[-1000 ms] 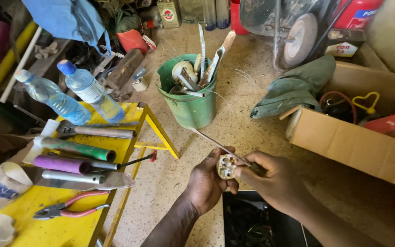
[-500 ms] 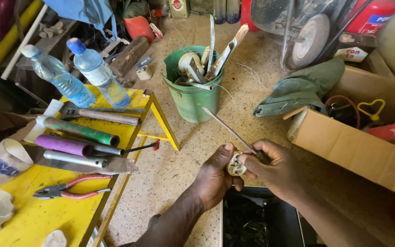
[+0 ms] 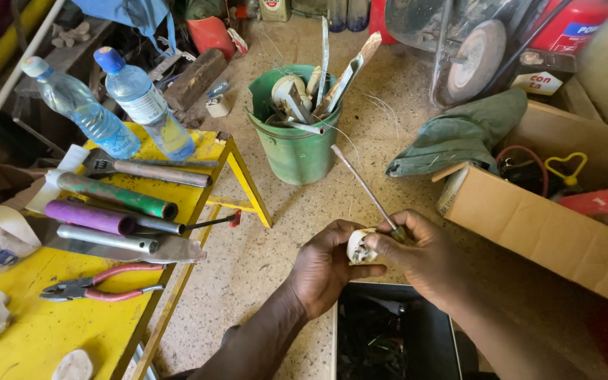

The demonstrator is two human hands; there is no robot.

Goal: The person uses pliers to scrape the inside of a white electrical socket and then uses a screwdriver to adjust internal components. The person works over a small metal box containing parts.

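A: Where is the white plug (image 3: 359, 245) located, and how is it held?

B: The plug is held above the floor, in front of the green bucket (image 3: 294, 144) and to the right of the yellow table (image 3: 29, 331). It is clamped by the fingers of the left hand (image 3: 325, 264), which are curled shut around its body.

A: How is the screwdriver (image 3: 364, 188) positioned relative to the plug?

B: Its handle end is gripped by the closed fingers of the right hand (image 3: 420, 253), just right of the plug. The long axis of the shaft runs up and to the left, toward the bucket. The tip cannot be seen engaged with the plug. Both hands are touching at the plug; neither is nearer.

A: What differs from the earlier frame?

B: One second ago the plug face was turned toward the camera with its pins visible. It is now rotated sideways and partly covered by the fingers. The hands are raised slightly toward the bucket.
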